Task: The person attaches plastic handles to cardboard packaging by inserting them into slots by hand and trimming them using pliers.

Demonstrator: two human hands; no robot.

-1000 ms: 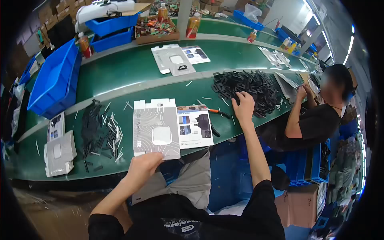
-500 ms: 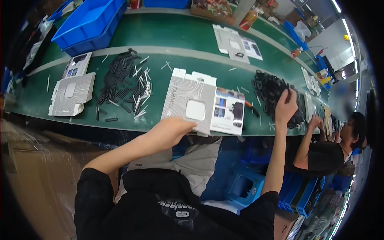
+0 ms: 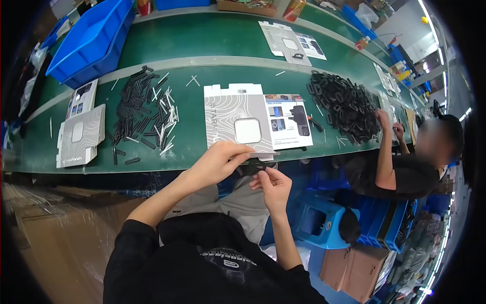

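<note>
A flattened grey-and-white printed box [image 3: 221, 119] with a square cutout lies at the table's front edge. My left hand [image 3: 218, 161] pinches its lower edge, which tilts up slightly. Just below that edge, my right hand [image 3: 275, 188] holds a small black plastic piece [image 3: 256, 165] between thumb and fingers; its exact shape is partly hidden. Under the box's right side sticks out a printed card panel [image 3: 287, 121] with product pictures. To the right spreads a pile of black plastic loop-shaped parts [image 3: 341, 104].
Left of the box lie black strips [image 3: 132, 104] and white sticks [image 3: 169, 119]. More flattened boxes [image 3: 76, 134] rest at far left, with another [image 3: 278, 40] at the back. Blue bins [image 3: 88, 45] stand back left. A co-worker [image 3: 420, 167] works at the right; a blue stool [image 3: 324, 220] is below.
My right hand has come from the black pile to the box's front edge with a black piece. The box's lower edge is now raised by my left hand.
</note>
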